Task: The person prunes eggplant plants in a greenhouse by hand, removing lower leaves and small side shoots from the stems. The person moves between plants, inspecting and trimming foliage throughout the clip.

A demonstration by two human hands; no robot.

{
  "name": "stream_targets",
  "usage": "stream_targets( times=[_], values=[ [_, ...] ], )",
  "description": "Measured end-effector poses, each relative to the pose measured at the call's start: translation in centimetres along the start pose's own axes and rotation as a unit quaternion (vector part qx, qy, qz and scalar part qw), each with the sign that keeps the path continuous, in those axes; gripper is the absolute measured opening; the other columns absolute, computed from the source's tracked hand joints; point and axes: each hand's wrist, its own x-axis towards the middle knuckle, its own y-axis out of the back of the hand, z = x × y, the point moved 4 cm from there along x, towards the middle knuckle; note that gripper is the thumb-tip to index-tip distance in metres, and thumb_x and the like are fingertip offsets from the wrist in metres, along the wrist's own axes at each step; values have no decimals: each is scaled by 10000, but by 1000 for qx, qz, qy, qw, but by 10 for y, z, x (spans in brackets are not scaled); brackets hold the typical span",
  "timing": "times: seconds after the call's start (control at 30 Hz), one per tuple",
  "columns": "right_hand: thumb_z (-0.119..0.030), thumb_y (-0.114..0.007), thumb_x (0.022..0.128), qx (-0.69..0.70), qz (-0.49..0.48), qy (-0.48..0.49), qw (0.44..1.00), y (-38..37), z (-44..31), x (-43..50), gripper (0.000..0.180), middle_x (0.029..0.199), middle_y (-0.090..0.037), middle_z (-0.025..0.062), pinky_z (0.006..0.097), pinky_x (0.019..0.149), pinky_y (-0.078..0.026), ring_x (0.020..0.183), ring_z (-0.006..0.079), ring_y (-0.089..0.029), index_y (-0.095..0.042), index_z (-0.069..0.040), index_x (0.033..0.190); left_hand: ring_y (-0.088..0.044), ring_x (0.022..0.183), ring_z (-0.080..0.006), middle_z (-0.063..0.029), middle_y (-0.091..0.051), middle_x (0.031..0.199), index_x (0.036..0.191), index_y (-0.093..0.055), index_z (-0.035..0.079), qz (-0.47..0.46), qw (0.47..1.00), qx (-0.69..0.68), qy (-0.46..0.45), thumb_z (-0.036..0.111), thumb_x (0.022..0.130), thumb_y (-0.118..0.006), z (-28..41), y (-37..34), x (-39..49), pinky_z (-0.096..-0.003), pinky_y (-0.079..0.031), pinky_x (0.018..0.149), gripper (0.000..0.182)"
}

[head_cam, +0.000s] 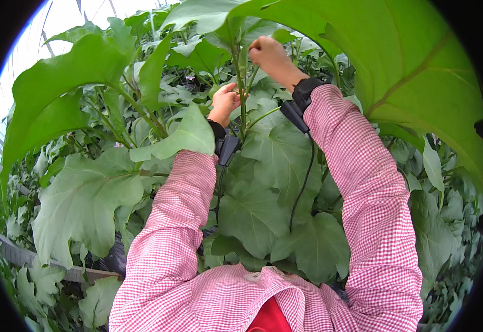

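An upright stem of an eggplant plant (241, 89) stands before me, with large lobed leaves about it. My left hand (226, 101) is at the left of this stem, low down, its fingers reaching behind and around it; whether they grip it is hard to tell. Higher up and to the right, my right hand (269, 56) is bent with its fingers curled close beside the stem's upper part; its fingertips are partly hidden and slightly blurred. Black bands with small black devices and cables sit on both wrists.
A big leaf (411, 74) arches over the upper right, and another leaf (71, 66) spreads at the upper left. Broad leaves (283, 157) lie between my forearms. At the lower left runs a grey edging strip (17, 251). Greenhouse film (13, 66) shows at the far left.
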Motion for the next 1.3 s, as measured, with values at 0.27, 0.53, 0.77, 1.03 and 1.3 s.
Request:
stream_targets(
  times=[0.27,0.53,0.77,1.03,1.3],
  values=[
    [-400,-554,863,-162,-135,-70,975,5,1,-3,402,834,-683,194,473,749,-501,847,413,-650,-684,-22,825,-610,1001,-201,-104,-654,1102,1194,-561,14,20,871,389,-300,107,915,-577,7,-17,-171,-350,-486,867,294],
    [-289,-567,942,109,-216,-11,970,-16,-89,-10,308,659,-658,41,265,590,-492,590,123,-618,-671,-21,832,-591,840,-139,-65,-613,938,1052,-541,-14,241,951,126,-144,60,890,-605,34,91,-289,-272,-480,785,189],
    [-160,-502,986,281,-350,157,879,-46,-186,-5,344,1286,-618,18,227,777,-489,898,87,-619,-572,-81,1313,-509,797,-140,-65,-555,911,1030,-581,-26,372,890,178,-194,201,858,-689,45,129,-286,-294,-438,713,304],
    [-161,-556,955,-14,-342,138,929,-80,-169,-7,286,894,-651,38,280,608,-493,633,114,-593,-607,2,1185,-601,774,-118,-36,-632,817,1014,-659,4,255,957,26,-137,386,998,-501,27,161,-266,-245,-461,709,414],
    [-129,-589,909,-81,-319,33,944,-66,-142,3,216,769,-665,85,297,474,-458,506,136,-557,-666,31,1031,-616,817,-162,-92,-644,915,1153,-597,-40,254,938,-223,-75,438,1047,-375,-16,169,-291,-287,-494,783,538]
  ],
)
